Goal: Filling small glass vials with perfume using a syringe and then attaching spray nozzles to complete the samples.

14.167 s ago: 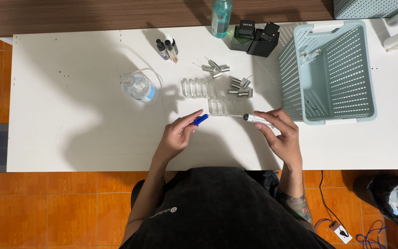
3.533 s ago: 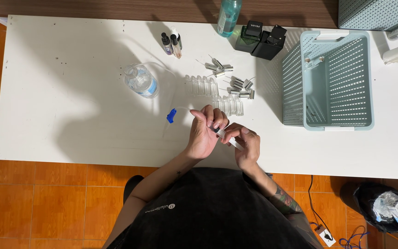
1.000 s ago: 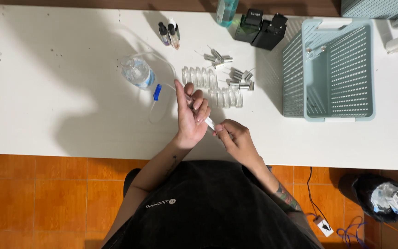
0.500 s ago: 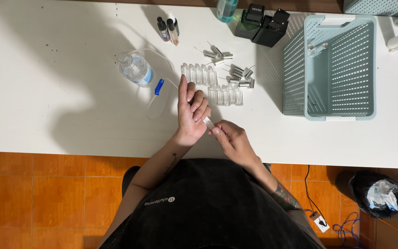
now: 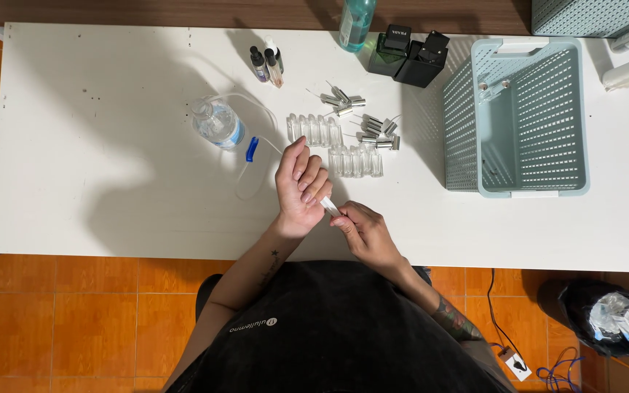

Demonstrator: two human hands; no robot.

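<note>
One white table [image 5: 96, 196], seemingly orange-tiled floor [image 5: 74, 320]

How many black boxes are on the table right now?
2. Both stand at the table's far edge, left of the green basket: one black box beside the teal bottle, the other black box just right of it, touching.
</note>
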